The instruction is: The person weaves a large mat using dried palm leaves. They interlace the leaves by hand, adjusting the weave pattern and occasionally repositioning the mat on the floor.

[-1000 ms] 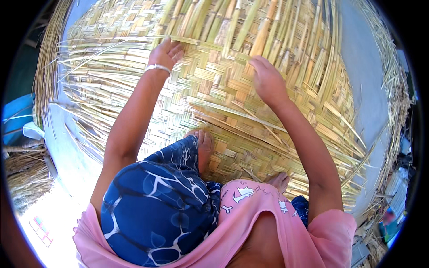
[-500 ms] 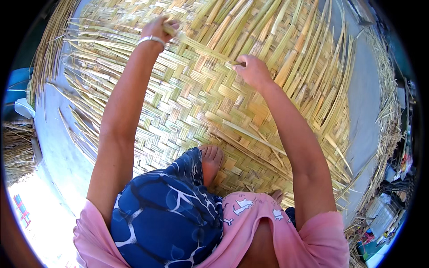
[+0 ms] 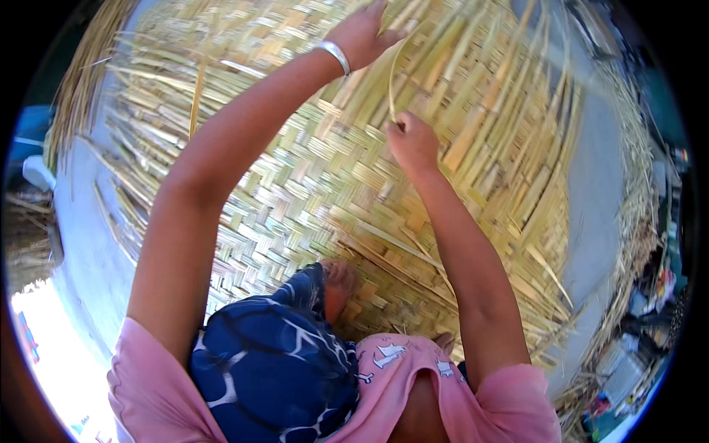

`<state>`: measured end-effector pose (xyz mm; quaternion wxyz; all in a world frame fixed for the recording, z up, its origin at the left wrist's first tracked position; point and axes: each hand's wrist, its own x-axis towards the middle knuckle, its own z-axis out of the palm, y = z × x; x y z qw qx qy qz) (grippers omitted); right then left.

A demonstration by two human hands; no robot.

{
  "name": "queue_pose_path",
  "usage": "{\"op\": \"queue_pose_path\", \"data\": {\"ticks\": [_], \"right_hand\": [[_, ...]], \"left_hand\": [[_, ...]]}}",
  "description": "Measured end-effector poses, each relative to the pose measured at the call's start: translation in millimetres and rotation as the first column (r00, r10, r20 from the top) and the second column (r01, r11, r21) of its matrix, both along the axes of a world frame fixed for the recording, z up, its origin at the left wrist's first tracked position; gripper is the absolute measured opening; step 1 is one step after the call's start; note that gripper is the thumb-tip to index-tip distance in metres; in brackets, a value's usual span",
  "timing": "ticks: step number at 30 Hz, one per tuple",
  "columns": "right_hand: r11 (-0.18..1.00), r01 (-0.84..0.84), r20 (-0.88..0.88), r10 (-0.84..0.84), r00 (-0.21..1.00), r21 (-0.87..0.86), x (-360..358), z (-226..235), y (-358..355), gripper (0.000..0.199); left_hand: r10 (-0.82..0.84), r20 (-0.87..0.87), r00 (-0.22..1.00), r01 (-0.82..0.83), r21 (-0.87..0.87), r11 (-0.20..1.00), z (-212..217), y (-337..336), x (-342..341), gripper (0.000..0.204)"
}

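A large woven mat [image 3: 310, 184] of flat yellow reed strips lies on the ground under me. My left hand [image 3: 362, 33], with a silver bangle on the wrist, reaches far forward and grips a long loose strip [image 3: 391, 81] that bends up from the weave. My right hand [image 3: 412, 140] is closed on the lower end of the same strip, pressed against the mat. My bare foot [image 3: 338, 284] rests on the woven part, below a blue patterned cloth over my knee.
Loose unwoven strips [image 3: 509, 96] fan out at the far and right edges of the mat. Grey floor [image 3: 598, 199] shows to the right, with reed bundles [image 3: 639, 221] beyond. A blue container [image 3: 26, 140] stands at the left.
Both hands have moved farther forward along the mat. The left hand has lifted a strip that now arcs between the two hands.
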<state>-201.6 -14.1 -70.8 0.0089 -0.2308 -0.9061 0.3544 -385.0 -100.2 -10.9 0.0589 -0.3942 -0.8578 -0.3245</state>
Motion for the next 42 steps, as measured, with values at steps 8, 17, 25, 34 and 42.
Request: {"op": "queue_pose_path", "data": {"ticks": [8, 17, 25, 34, 42], "right_hand": [[1.000, -0.009, -0.170, 0.007, 0.985, -0.009, 6, 6, -4, 0.021], [0.986, 0.147, -0.151, -0.157, 0.976, -0.074, 12, 3, -3, 0.020], [0.957, 0.188, -0.149, -0.224, 0.963, -0.222, 22, 22, -6, 0.019], [0.929, 0.217, -0.175, -0.277, 0.945, -0.300, 23, 20, -8, 0.017], [0.938, 0.192, -0.194, -0.254, 0.948, -0.288, 23, 11, -6, 0.018]], "left_hand": [[0.349, 0.292, 0.891, -0.285, -0.240, 0.928, -59, -87, -19, 0.035], [-0.135, 0.784, 0.607, 0.062, 0.122, 0.991, -59, -21, 10, 0.026], [-0.094, 0.287, 0.953, 0.207, -0.392, 0.897, -80, 26, -1, 0.051], [0.051, 0.129, 0.990, -0.018, -0.249, 0.968, -56, 16, 14, 0.029], [0.083, 0.210, 0.974, 0.025, -0.467, 0.884, -76, 30, 2, 0.030]]}}
